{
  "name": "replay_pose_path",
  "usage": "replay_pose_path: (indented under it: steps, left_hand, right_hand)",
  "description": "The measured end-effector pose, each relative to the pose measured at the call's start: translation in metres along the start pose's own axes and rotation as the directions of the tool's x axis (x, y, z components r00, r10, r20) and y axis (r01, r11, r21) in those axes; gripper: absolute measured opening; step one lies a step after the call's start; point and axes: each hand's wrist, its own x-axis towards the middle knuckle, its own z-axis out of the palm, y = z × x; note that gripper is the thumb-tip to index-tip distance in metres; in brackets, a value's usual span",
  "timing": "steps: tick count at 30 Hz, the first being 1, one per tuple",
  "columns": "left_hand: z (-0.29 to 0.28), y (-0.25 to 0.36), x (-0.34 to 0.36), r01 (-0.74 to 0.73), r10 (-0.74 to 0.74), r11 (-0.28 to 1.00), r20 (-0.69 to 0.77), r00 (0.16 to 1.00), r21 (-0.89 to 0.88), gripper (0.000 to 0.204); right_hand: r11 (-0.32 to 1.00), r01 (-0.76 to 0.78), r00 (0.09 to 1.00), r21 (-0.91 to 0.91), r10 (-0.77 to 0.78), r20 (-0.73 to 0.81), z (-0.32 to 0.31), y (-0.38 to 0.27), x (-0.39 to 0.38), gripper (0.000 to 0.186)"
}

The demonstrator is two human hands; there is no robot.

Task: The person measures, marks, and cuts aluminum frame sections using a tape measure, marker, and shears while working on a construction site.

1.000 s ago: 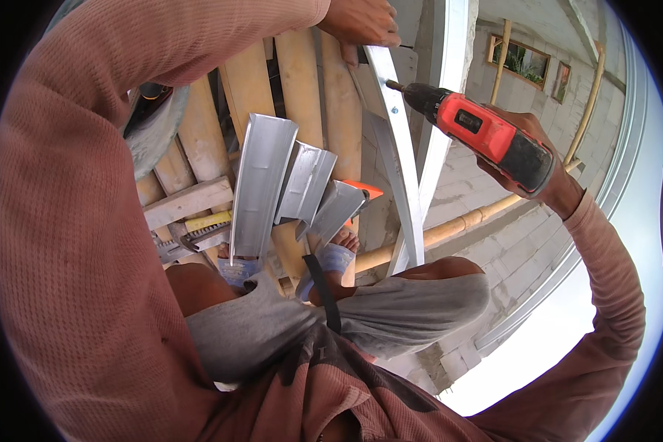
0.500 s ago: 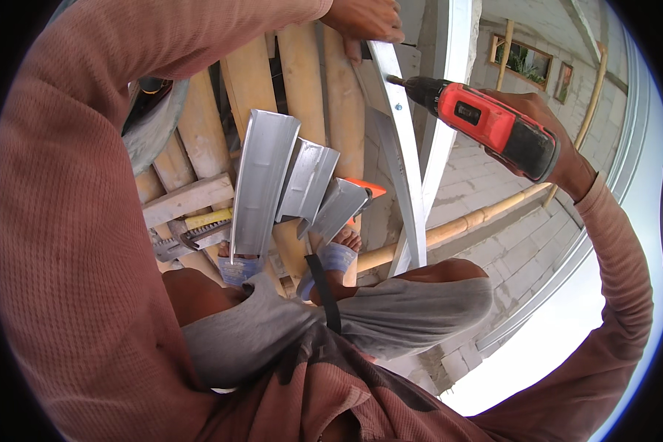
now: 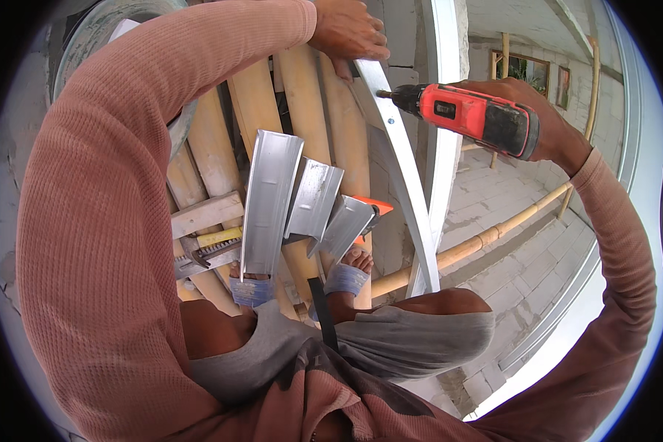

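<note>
My right hand (image 3: 549, 118) is wrapped round the grip of a red and black cordless drill (image 3: 475, 119). The drill points left, with its bit tip at the face of a silvery metal channel (image 3: 405, 166); whether the tip has entered the metal I cannot tell. Just below the tip, a screw head (image 3: 391, 121) sits in the same channel. At the channel's upper end my left hand (image 3: 352, 29) is closed on it, knuckles up and thumb on the left. A second upright metal profile (image 3: 444, 125) stands right beside it.
Cut metal channel pieces (image 3: 271, 202) stand by my feet on bamboo poles (image 3: 309, 96). An orange-edged object (image 3: 376, 204) lies behind them. Left are a yellow-handled hammer (image 3: 217, 237), a toothed blade (image 3: 225, 248) and a wooden batten (image 3: 208, 214). A bamboo rail (image 3: 486, 237) crosses at right; a bucket (image 3: 74, 55) stands upper left.
My view has shifted, bringing more of the bucket in. The drill looks more level, its tip still at about the same spot on the channel. My left hand keeps its hold.
</note>
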Motion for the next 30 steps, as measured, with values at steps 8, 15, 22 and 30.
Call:
replay_pose_path:
  steps: [8,15,22,30]
  left_hand:
    - [-0.014,-0.003,0.031,-0.004,0.002,1.000,0.081,0.997,0.025,0.063]
    - [-0.007,0.005,0.015,0.167,-0.168,0.986,0.180,0.969,0.018,0.079]
    - [-0.021,0.025,0.017,0.223,-0.222,0.975,0.129,0.966,0.010,0.087]
    - [-0.027,0.025,0.083,0.287,-0.280,0.958,0.269,0.922,0.013,0.099]
  right_hand:
    - [0.989,-0.113,0.992,-0.099,0.107,-0.065,-0.001,-0.017,-0.030,0.056]
    - [0.945,-0.131,0.900,0.299,0.240,-0.364,0.058,-0.064,-0.109,0.048]
    - [0.113,0.385,0.562,0.916,0.758,-0.329,0.236,-0.126,-0.165,0.036]
    - [-0.190,0.559,0.477,0.807,0.870,-0.125,0.355,-0.172,-0.190,0.038]
